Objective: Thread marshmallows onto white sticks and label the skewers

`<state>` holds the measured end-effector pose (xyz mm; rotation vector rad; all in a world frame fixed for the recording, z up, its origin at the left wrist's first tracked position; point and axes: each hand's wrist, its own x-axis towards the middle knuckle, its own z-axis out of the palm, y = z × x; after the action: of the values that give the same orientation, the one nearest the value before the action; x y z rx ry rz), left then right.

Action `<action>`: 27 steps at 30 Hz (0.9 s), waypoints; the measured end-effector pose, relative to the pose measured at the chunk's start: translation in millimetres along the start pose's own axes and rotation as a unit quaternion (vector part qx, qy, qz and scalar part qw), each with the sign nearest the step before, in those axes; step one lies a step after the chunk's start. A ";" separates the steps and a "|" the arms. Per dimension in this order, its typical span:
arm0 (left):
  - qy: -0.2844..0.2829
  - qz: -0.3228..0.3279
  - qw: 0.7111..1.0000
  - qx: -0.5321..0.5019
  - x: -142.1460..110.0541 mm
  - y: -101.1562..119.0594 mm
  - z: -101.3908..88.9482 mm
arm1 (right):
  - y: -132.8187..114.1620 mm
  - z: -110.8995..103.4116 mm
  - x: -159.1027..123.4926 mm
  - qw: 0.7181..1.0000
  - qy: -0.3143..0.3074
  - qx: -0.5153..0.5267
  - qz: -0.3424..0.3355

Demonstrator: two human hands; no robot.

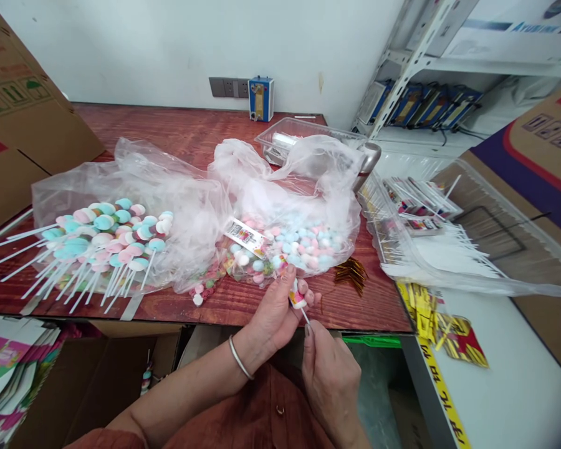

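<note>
Near the table's front edge, my left hand [275, 315] is closed round a small marshmallow pop in a colourful printed wrapper [298, 298]. The fingers of my right hand [331, 371] pinch the white stick [305, 317] that comes out of its lower end. Just beyond my hands lies a clear plastic bag [290, 199] full of loose pastel marshmallows [303, 240], with a printed label card [245, 237] on it. Finished-looking marshmallow skewers [116, 240] on white sticks lie to the left on another clear bag [182, 212]. Gold twist ties [350, 275] lie right of my left hand.
At right, a clear plastic tray [383, 231] holds white sticks [453, 249] and printed wrappers [416, 196]. A steel flask [368, 163] and another clear tray [266, 134] stand behind the bag. Cardboard boxes [32, 137] flank the table. Yellow ties [421, 312] lie on the white surface.
</note>
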<state>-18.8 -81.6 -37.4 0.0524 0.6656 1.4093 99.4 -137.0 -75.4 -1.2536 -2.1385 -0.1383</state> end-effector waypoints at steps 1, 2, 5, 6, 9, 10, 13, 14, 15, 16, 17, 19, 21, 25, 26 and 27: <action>-0.002 -0.007 1.000 0.002 -2.3 -5.8 0.8 | -1.1 1.9 3.3 1.000 0.001 0.002 0.007; -0.008 -0.019 1.000 0.002 -4.4 -10.5 1.1 | -1.6 3.3 6.7 1.000 0.004 0.009 0.020; -0.025 -0.046 0.999 -0.001 -5.2 -13.3 -0.4 | 0.6 4.5 13.0 0.999 0.017 0.030 0.039; -0.021 -0.039 0.999 -0.004 -3.2 -9.9 -1.2 | 2.1 4.0 13.0 0.999 0.024 0.030 0.036; 0.014 0.006 1.000 -0.022 6.7 6.0 -2.8 | 5.1 1.7 8.7 0.999 0.033 0.013 0.009; 0.022 0.015 0.999 -0.027 9.6 10.0 -2.8 | 4.8 1.4 7.2 0.999 0.031 0.011 0.000; 0.019 0.017 0.999 -0.027 11.3 8.6 -1.7 | 0.6 4.0 7.5 0.999 0.026 0.021 -0.013; 0.012 0.011 1.000 -0.023 9.4 3.6 -1.2 | -0.9 5.9 9.4 0.999 0.028 0.024 -0.010; 0.006 0.001 1.000 -0.020 6.9 -2.5 -0.9 | -2.0 8.0 11.8 0.999 0.031 0.025 -0.002; 0.000 -0.011 1.000 -0.017 4.4 -8.5 -0.9 | -2.3 10.1 14.3 0.999 0.031 0.027 0.009; -0.005 -0.024 1.000 -0.016 2.4 -13.5 -1.3 | -1.8 11.8 16.4 0.999 0.029 0.031 0.023; -0.007 -0.035 0.999 -0.016 1.4 -17.1 -3.0 | 1.4 13.7 17.9 0.998 0.020 0.043 0.049; 0.002 -0.020 1.000 -0.016 4.8 -10.7 -5.6 | 5.9 13.2 15.2 0.997 0.007 0.054 0.056; 0.023 0.019 0.999 -0.033 15.6 14.1 -9.1 | 10.6 9.1 4.3 0.994 -0.001 0.092 0.050; 0.026 0.018 0.999 -0.043 17.3 18.5 -9.2 | 10.2 8.1 2.6 0.991 0.000 0.117 0.059; 0.029 0.013 0.998 -0.054 18.4 21.5 -9.2 | 9.3 7.1 1.6 0.987 0.000 0.145 0.071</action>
<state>-41.9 -63.8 -43.3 -0.0654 0.6380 1.4750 103.1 -128.0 -82.1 -1.2260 -1.9752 0.2269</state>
